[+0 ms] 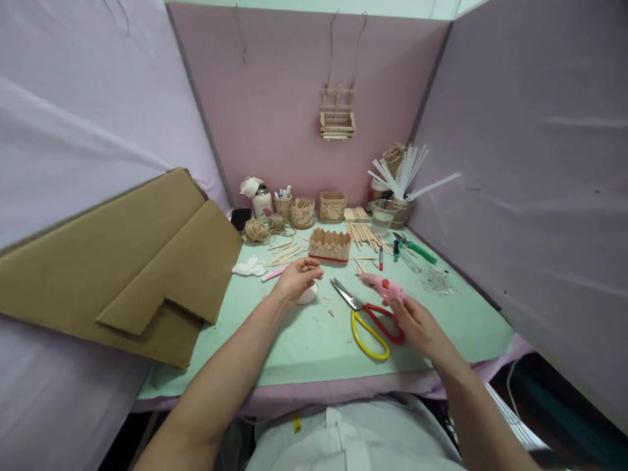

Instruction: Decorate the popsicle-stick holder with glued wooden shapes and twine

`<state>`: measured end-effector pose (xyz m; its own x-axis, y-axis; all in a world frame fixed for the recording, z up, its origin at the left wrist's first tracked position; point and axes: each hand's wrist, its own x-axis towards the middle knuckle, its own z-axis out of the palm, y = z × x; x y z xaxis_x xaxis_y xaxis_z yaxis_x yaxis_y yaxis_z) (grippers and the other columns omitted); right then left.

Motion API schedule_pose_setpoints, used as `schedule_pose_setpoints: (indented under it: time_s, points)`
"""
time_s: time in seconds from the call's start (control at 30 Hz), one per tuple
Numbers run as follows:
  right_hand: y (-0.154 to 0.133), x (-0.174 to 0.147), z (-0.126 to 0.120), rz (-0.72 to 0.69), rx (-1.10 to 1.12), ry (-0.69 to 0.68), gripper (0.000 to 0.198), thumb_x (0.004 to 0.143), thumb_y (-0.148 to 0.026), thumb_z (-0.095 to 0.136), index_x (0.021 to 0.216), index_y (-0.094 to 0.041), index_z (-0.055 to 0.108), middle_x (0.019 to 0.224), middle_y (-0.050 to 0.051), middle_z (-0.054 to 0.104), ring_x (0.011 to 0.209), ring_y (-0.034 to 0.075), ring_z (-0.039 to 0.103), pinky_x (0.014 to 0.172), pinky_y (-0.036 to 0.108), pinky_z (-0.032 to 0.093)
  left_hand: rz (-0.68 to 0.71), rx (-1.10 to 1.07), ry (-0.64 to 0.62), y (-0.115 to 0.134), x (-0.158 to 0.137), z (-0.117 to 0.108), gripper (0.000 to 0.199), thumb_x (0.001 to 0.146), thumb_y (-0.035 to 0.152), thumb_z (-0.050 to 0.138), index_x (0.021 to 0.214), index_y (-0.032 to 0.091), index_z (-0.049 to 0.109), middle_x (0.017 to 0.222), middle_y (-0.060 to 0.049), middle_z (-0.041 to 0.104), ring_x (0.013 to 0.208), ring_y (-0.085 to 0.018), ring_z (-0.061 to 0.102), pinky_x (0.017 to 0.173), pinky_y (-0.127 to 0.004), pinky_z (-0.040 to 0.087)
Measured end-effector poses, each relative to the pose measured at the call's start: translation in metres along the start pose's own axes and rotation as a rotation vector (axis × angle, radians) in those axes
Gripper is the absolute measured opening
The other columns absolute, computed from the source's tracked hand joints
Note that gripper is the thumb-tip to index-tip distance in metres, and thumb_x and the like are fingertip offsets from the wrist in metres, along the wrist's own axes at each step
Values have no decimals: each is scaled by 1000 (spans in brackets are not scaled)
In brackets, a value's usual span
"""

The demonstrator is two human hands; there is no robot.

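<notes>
My right hand point(418, 322) is wrapped round the handle of a pink hot glue gun point(383, 285), whose nozzle points left. My left hand point(296, 281) has its fingers curled together near the table's middle; anything small pinched at the fingertips is too unclear to name. A white round object point(309, 294) lies partly hidden beneath it. Just beyond stands a wooden-stick box point(330, 246) with a zigzag top edge and a red band at its base. Scissors point(362, 307) with one yellow and one red handle lie between my hands, blades towards the far left.
Loose craft sticks point(362, 235), twine balls point(256, 231), pliers point(417, 250) and a clear cup point(383, 217) are spread at the back. White glue sticks point(403, 171) stand at the back right. A large cardboard piece point(122, 261) leans over the left side.
</notes>
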<state>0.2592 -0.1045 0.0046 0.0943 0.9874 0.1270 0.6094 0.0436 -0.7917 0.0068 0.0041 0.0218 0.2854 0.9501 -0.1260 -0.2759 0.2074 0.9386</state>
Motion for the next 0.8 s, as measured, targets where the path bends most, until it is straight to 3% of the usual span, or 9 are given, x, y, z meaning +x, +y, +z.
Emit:
schedule_pose_setpoints:
  time_s: [0.1,0.2,0.3,0.4,0.5,0.6,0.7,0.8]
  points:
    - [36,12,-28,-105,-422,169,41,87,-51,42,94,-16,63,88,12,64,81,25,56,73,36,42,-3,5,23,1,0,1,43,50,29,87,80,16,59,72,0,64,64,-9,59,54,-20,33]
    - [71,17,-47,-16,-811,204,39,84,-47,48,90,-12,65,83,17,63,82,30,56,77,42,42,-9,22,37,1,0,1,42,50,28,86,81,16,60,74,-1,65,65,-10,60,54,-20,32]
    - [84,14,-58,132,-933,145,41,81,-48,54,96,-12,67,92,20,64,84,33,58,71,42,43,-8,48,42,0,1,0,39,52,26,84,80,16,60,74,-1,65,65,-10,60,55,-21,33]
    - [61,12,-55,138,-900,211,42,81,-45,56,110,-17,66,110,19,63,93,36,57,71,44,42,9,98,44,-3,2,0,35,54,25,82,79,16,59,71,0,65,64,-10,60,55,-21,33]
    - [12,13,-26,-109,-687,192,27,86,-32,51,101,-19,70,100,14,66,94,30,57,79,41,42,55,173,31,-5,2,0,32,56,25,80,79,17,59,69,0,65,63,-11,60,57,-22,33]
    - [-36,16,24,-290,-495,-57,20,87,-24,51,87,-20,71,90,9,68,87,23,59,79,34,41,82,229,38,-4,2,2,29,57,24,79,78,17,59,67,1,65,63,-12,60,59,-24,36]
    - [-59,20,66,-297,-507,-195,19,86,-19,53,83,-19,71,87,9,68,83,22,59,73,31,39,85,248,50,-2,1,3,28,57,22,78,76,17,58,64,1,64,62,-13,60,61,-25,38]
    - [-59,23,85,-263,-534,-236,18,83,-14,54,78,-18,70,83,10,67,83,23,59,70,30,37,93,245,49,0,1,3,27,57,22,78,75,17,58,64,1,64,62,-13,60,63,-26,40]
